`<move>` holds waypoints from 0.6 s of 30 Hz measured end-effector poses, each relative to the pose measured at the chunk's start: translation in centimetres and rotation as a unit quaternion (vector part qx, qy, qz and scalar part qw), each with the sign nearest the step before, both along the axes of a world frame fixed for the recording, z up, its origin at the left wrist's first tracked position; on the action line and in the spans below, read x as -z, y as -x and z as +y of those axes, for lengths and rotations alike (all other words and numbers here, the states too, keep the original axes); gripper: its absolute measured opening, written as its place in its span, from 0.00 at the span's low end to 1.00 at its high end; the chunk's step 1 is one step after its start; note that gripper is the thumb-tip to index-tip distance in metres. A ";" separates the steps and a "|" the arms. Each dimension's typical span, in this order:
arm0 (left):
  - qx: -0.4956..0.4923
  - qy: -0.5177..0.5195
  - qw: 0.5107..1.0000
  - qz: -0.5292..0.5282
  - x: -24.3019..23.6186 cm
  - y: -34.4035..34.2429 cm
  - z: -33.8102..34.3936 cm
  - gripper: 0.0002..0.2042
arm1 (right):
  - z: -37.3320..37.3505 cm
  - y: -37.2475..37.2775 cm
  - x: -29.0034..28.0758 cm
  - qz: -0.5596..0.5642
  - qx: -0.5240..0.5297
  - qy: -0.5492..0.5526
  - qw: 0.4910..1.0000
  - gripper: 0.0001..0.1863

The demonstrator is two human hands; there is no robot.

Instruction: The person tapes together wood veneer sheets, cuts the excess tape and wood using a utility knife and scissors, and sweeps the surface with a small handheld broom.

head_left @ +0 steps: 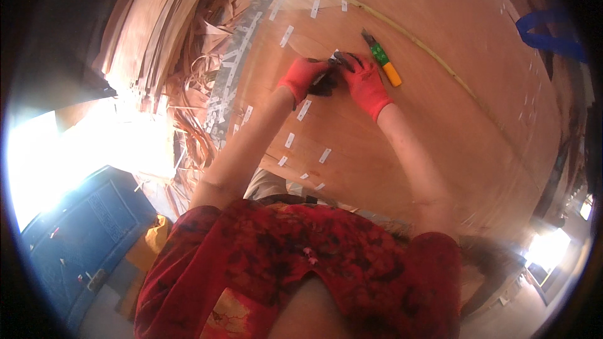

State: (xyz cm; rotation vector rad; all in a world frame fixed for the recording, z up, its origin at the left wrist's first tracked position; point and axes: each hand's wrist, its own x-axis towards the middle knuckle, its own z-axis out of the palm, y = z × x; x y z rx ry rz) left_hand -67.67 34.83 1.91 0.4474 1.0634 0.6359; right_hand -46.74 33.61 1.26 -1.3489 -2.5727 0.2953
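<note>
My left hand [306, 77] and my right hand [364, 81], both in red gloves with dark fingers, meet over a large brown wood veneer sheet [452, 144]. Their fingertips are pinched close together. A small white bit [336, 54] shows at the right fingertips; what else the fingers hold is hidden by the dark gloves. Just right of my right hand lies a utility knife [382, 58] with a green and yellow handle, its dark end pointing away from me. Short white tape strips [303, 110] are stuck in several places on the sheet's left part.
A long yellow strip [402, 30] runs diagonally across the sheet beyond the knife. Stacked veneer [157, 19] and torn scraps [210, 44] lie along the left. A blue bin [88, 232] stands at lower left. A blue band [546, 30] hangs at the far right.
</note>
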 end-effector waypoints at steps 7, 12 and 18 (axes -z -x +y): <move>0.358 -0.321 0.710 0.515 -1.4 2.5 2.5 0.12 | -0.4 0.9 -0.2 -0.085 -0.007 0.006 0.996 0.27; 0.190 -0.148 0.945 0.220 -2.5 6.2 1.0 0.09 | -0.8 -1.1 -2.4 0.025 -0.007 0.031 0.999 0.24; 0.189 -0.064 0.978 0.065 -2.3 3.9 -7.9 0.09 | -13.2 -12.0 -6.9 0.102 0.210 0.090 0.968 0.38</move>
